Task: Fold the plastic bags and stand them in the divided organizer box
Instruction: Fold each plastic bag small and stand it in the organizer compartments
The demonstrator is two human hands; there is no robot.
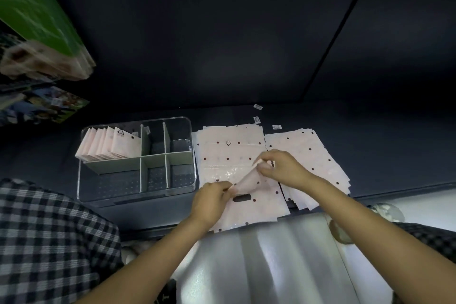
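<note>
A pale pink plastic bag with dark dots (249, 181) is held between both hands above a flat bag (229, 153) spread on the dark table. My left hand (212, 198) pinches its near left end. My right hand (281, 166) pinches its far right end. A stack of the same flat bags (318, 155) lies to the right. The clear divided organizer box (195, 155) stands to the left. Several folded bags (111, 143) stand upright in its far left compartment.
The dark table's front edge (148, 224) runs just below the box and the bags. Small white labels (257, 106) lie behind the bags. Green printed packaging (37, 20) hangs at the upper left. A checked sleeve (49, 242) fills the lower left.
</note>
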